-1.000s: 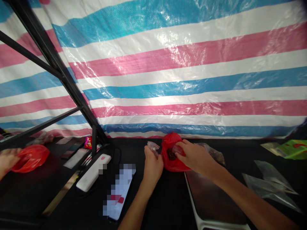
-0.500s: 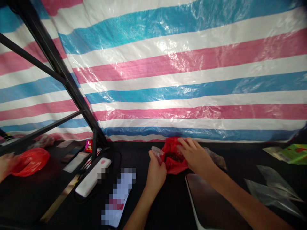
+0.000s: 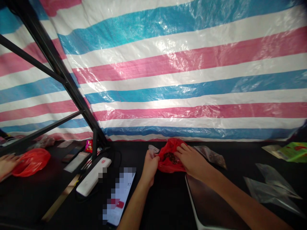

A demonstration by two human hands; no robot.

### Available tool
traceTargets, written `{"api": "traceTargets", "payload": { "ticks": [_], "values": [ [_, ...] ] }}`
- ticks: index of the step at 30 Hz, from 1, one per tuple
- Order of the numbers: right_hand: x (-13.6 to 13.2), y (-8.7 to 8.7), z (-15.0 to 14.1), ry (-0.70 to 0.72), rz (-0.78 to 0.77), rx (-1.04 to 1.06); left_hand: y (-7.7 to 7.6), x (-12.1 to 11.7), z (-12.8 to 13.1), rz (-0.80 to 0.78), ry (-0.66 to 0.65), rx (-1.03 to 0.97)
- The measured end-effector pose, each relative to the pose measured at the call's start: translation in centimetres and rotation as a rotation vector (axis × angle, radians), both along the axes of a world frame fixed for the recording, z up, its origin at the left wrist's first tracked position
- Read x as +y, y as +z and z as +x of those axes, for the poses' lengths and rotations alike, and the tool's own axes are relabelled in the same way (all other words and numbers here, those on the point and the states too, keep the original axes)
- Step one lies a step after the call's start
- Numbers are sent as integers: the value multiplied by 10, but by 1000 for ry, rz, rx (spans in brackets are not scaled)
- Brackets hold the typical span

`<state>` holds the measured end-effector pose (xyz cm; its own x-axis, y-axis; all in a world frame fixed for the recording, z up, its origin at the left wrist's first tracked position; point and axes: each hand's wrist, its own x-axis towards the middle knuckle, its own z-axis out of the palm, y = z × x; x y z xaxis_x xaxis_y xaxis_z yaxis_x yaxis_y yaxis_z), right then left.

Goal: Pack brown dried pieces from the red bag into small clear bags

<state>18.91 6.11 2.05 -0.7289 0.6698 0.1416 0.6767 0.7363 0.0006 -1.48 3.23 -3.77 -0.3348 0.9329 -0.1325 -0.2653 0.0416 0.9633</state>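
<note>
A red plastic bag (image 3: 165,166) sits on the black table with its mouth spread open. Small dark brown pieces (image 3: 170,157) show inside it; their kind is too small to make out. My left hand (image 3: 149,167) is closed on a small clear plastic bag (image 3: 153,148) at the red bag's left edge. On the opposite side, my right hand (image 3: 193,161) has its fingers curled over the red bag's right rim, fingertips just inside by the brown pieces. Its thumb is hidden.
A phone (image 3: 122,195) and a white power strip (image 3: 93,177) lie left; a dark-topped flat device (image 3: 211,201) lies under my right forearm. Clear bags (image 3: 273,188) and a filled bag (image 3: 214,156) are right. Another person's hand (image 3: 8,164) touches a red bag (image 3: 35,161).
My left hand has shifted slightly left with the clear bag. The red bag's mouth is wider, showing more brown pieces. My right fingers have drawn together and lowered at its rim.
</note>
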Motion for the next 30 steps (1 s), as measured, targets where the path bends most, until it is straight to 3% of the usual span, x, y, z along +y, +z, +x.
{"api": "traceTargets", "payload": {
  "ticks": [5, 14, 23, 30],
  "values": [
    [2, -4, -3, -3, -94, 25, -7, 2, 13, -13, 6, 56],
    [13, -14, 5, -89, -327, 161, -5, 0, 16, -3, -89, 152],
    [10, -13, -2, -205, -296, 97, -4, -3, 20, 42, -83, 239],
    [8, -22, -7, -179, -295, 186, -5, -5, 24, 43, -136, 220]
  ]
}}
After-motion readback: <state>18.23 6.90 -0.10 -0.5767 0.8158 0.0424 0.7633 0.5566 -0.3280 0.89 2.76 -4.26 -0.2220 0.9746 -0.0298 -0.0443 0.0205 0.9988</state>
